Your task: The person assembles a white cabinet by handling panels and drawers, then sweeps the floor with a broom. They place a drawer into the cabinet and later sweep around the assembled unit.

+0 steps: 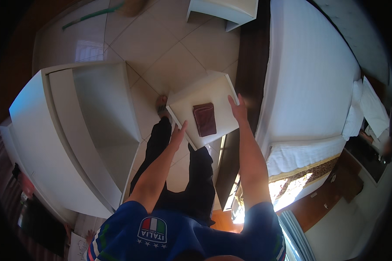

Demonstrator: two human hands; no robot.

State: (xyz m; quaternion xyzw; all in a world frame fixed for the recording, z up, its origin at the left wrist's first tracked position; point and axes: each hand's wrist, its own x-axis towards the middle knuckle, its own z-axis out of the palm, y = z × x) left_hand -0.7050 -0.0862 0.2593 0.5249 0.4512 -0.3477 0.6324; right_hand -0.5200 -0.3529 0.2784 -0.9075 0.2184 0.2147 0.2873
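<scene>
Between my two hands is a small white side table [217,93] with raised rims along two sides, turned at an angle to my body. My left hand [177,135] is closed on its left rim, thumb toward the top. On the opposite rim my right hand [238,108] grips, with the thumb over the edge and part of the fingers hidden. A dark maroon flat rectangular item [204,119] lies on the tabletop, apart from both hands; it looks like a folded cloth or a cover. My legs and one foot show below and beside the table.
To the left stands a large white cabinet [74,139] with an open inner space. A bed with white bedding [309,74] and a dark side board [253,61] runs along the right. Another white piece of furniture [224,9] stands ahead on the tiled floor [161,43], near a green stick [91,16].
</scene>
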